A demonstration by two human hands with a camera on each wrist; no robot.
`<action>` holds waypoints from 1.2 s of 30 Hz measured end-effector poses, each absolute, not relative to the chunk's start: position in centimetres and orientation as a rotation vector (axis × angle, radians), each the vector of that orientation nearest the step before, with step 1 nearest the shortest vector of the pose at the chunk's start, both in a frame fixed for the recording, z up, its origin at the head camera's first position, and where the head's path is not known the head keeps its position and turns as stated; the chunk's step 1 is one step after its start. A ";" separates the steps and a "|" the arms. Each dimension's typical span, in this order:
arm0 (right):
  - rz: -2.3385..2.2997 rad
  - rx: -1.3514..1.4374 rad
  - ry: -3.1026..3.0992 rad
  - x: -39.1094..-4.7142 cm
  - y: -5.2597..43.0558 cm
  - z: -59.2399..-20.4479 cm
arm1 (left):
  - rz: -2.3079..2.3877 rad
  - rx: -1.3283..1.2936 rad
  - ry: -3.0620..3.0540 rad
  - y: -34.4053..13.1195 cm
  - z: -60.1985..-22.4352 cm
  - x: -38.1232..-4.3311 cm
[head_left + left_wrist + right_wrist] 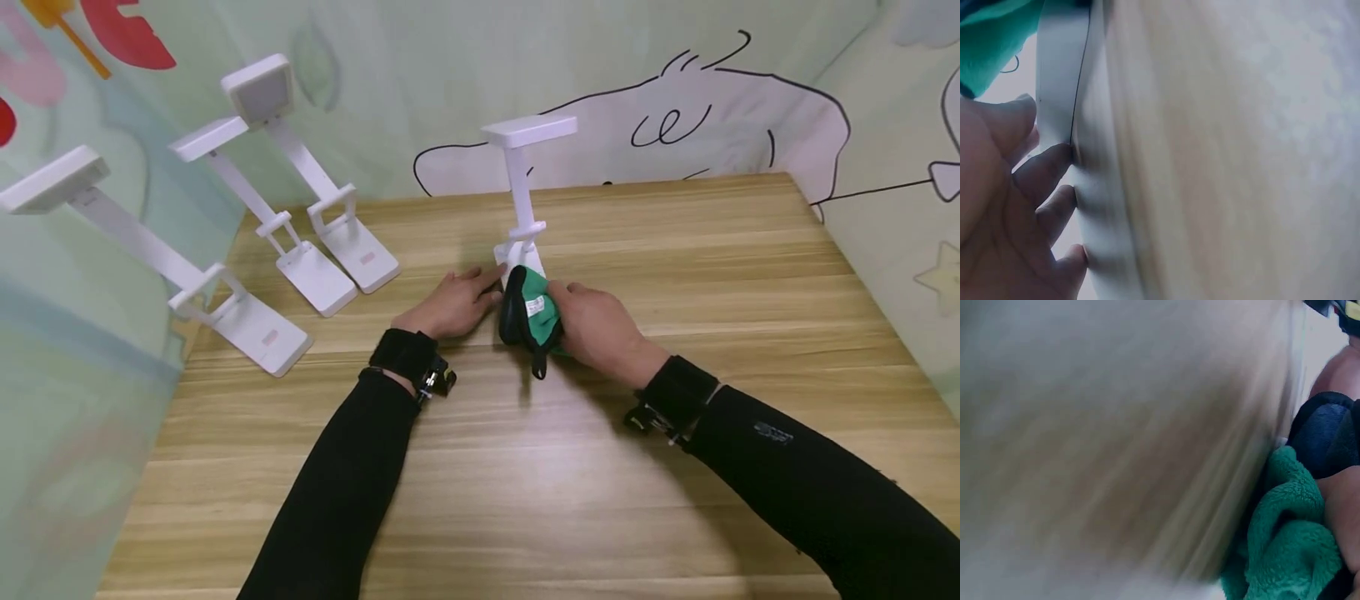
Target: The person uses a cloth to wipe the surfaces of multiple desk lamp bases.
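Note:
A white desk lamp [522,179] stands upright at the back middle of the wooden table in the head view. The fingertips of my left hand [453,307] touch the left side of its base, the fingers fairly straight. In the left wrist view they lie along the edge of the lamp base [1060,75]. My right hand [600,329] grips a green fluffy cloth [542,308] with black trim, a white label and a hanging loop. The cloth lies over the front of the lamp base and hides it. Bunched folds of the green cloth [1291,544] show in the right wrist view.
Three more white desk lamps stand at the table's left side: a front one [258,333], a middle one [318,279] and a back one [363,254]. A printed curtain [375,100] hangs close behind the table [480,500] and along its sides.

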State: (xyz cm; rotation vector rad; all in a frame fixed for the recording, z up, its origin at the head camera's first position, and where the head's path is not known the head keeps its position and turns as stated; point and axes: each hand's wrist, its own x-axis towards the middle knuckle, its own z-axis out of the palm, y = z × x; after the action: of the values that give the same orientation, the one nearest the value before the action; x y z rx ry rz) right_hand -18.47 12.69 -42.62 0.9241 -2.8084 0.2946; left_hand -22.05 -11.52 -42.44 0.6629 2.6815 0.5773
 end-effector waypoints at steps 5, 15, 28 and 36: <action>0.374 0.617 -2.863 -18.8 14.7 -41.9 | 0.572 0.663 2.670 -11.6 -42.5 -22.0; 0.387 0.985 -2.656 -19.1 13.1 -41.6 | 0.554 0.666 2.696 -11.7 -42.7 -22.1; 0.486 1.358 -2.722 -18.8 16.9 -41.7 | 0.554 0.629 2.659 -11.5 -42.4 -21.9; 0.658 0.891 -2.853 -20.0 16.0 -39.8 | 0.544 0.636 2.669 -11.4 -42.6 -22.0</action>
State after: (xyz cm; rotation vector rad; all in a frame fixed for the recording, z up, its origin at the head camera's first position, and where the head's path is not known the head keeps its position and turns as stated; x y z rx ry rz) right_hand -20.00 15.99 -39.78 0.8912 -2.8528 0.6581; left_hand -21.95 -11.36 -42.57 0.6356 2.6693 0.5442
